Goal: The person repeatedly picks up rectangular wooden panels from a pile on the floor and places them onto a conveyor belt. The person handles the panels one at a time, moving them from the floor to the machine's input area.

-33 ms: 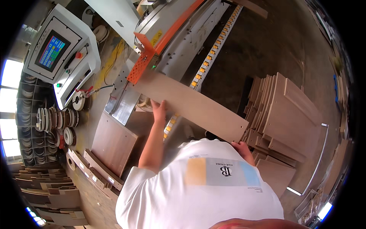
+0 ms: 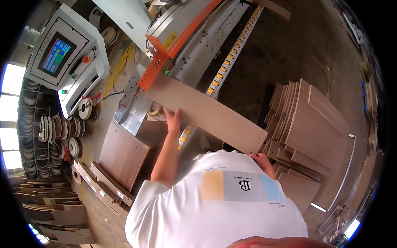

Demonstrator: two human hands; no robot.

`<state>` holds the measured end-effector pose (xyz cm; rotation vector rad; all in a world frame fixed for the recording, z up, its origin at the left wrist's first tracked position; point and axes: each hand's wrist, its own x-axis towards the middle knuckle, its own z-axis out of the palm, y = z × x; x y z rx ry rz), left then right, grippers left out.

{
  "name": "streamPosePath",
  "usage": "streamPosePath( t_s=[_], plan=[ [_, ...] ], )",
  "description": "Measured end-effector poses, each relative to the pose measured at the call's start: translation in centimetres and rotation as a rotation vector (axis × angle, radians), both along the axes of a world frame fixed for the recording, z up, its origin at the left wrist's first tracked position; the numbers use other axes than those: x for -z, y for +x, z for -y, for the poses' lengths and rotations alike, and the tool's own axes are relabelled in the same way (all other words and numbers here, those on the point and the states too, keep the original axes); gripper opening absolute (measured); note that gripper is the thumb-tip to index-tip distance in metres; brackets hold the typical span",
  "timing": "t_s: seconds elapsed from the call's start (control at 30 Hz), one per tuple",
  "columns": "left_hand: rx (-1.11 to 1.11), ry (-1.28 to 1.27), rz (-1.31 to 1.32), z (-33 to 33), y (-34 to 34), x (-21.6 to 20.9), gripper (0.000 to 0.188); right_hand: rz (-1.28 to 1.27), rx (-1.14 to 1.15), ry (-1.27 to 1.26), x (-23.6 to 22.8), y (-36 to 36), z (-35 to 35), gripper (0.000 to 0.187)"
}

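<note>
A long, flat brown wooden board (image 2: 206, 115) lies slantwise before me, with a small hole near its right end. Its far left end sits at the orange perforated guard (image 2: 152, 74) of a grey machine. My left hand (image 2: 173, 123) holds the board's near edge left of the middle; thumb and forefinger show apart, the other fingers are partly hidden. My right hand (image 2: 262, 160) grips the near right corner, fingers curled against the edge. Under the board runs a rail with yellow rollers (image 2: 219, 77).
A control panel with a lit screen (image 2: 56, 56) stands at upper left. Stacked brown boards (image 2: 316, 120) rise close by on the right. Rolls of edging strip (image 2: 62, 127) and a leaning board (image 2: 123, 153) are on the left. A metal plate (image 2: 134, 113) adjoins the guard.
The board has slid very slightly left, toward the machine's guard. My right hand has moved a little left with it; my left hand keeps nearly the same place.
</note>
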<state>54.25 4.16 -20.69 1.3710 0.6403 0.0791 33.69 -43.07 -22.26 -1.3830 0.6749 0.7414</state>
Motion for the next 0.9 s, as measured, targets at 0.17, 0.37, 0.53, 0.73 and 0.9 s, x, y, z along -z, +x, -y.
streamPosePath(
  t_s=[0.17, 0.37, 0.53, 0.73, 0.9],
  plan=[
    [-0.022, -0.056, 0.012, 1.5, -0.9, 0.1, 0.090, -0.023, -0.200, -0.097, -1.6, 2.3, -0.7, 0.051],
    [-0.054, -0.136, 0.075, 1.7, 0.5, 1.3, 0.091, 0.014, -0.232, -0.127, 0.6, 3.4, 0.9, 0.050],
    [-0.047, -0.145, 0.085, 3.6, 3.8, 1.3, 0.091, 0.065, -0.085, -0.044, -1.7, 7.0, 1.1, 0.042],
    [-0.010, -0.161, 0.142, 6.5, 8.7, 1.0, 0.090, 0.153, -0.044, -0.112, 0.2, 10.9, 3.7, 0.041],
    [0.087, -0.218, 0.051, 7.9, 12.7, 0.8, 0.087, 0.255, 0.016, -0.139, 1.7, 13.6, 5.7, 0.041]
  ],
)
